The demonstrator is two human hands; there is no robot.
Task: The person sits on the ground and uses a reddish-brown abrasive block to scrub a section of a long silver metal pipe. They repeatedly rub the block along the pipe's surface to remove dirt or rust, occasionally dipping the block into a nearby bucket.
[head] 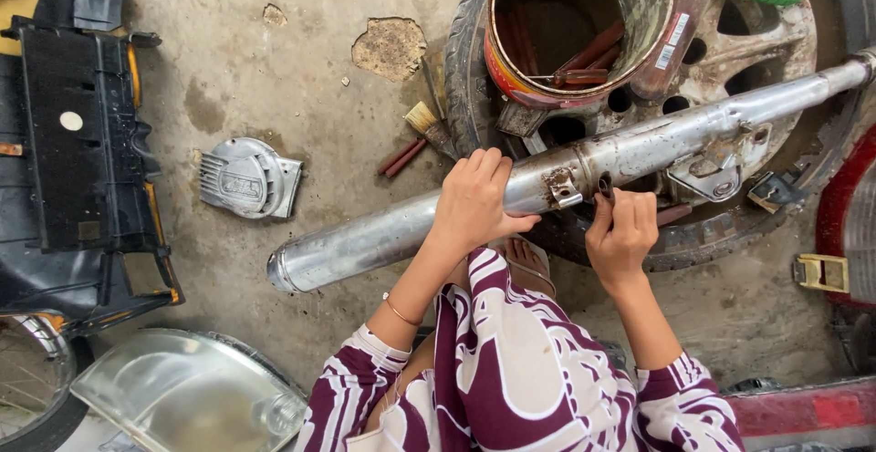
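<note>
While my left hand (474, 201) wraps over the silver exhaust pipe (411, 224), which lies slantwise across the tyre (465, 69) and the concrete floor (274, 78), my right hand (620, 233) pinches a small dark part (606, 185) at its bracket (563, 187); I cannot make it out. The pipe's far end is cut off. A rusty can (584, 28) stands behind.

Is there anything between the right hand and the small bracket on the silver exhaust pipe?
Nothing visible. The right hand pinches a small dark piece just beside the bracket on the exhaust pipe; the left hand grips farther along.
</note>
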